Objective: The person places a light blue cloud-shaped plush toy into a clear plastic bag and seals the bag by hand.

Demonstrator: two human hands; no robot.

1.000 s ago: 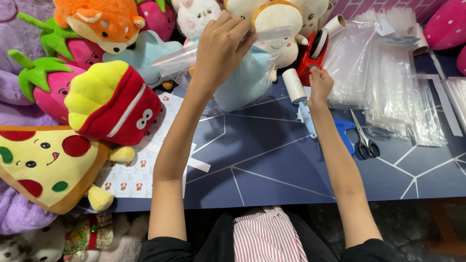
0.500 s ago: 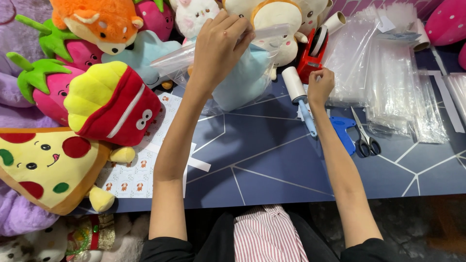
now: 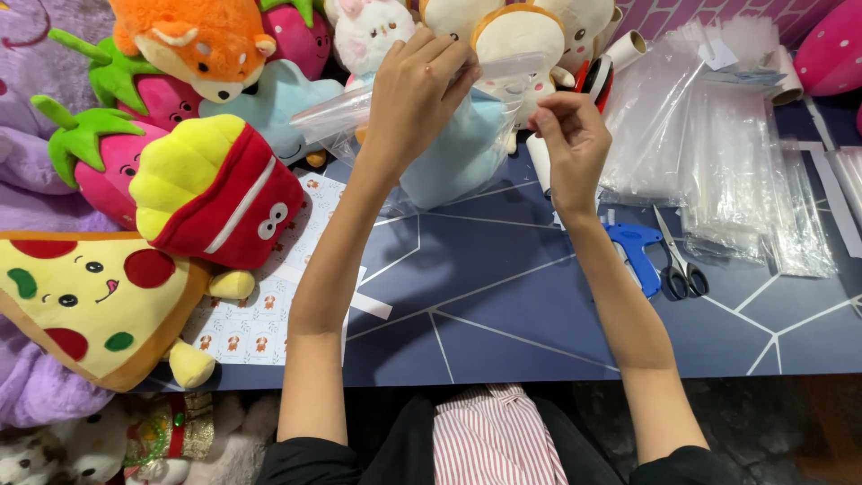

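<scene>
A clear plastic bag (image 3: 359, 112) holding a light blue plush toy (image 3: 458, 148) is gripped at its upper edge by the left hand (image 3: 415, 90), raised above the tabletop (image 3: 503, 296). Just right of it, the right hand (image 3: 570, 135) is held with fingertips pinched together; whether anything is held there cannot be told.

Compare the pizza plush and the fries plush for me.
The pizza plush is a flat yellow wedge with red and green spots; the fries plush is a plump red box topped with yellow sticks. The pizza plush lies at the table's near left edge; the fries plush sits farther back, resting partly on it. Both have cartoon faces and lie left of the left hand, untouched by either hand.
</scene>
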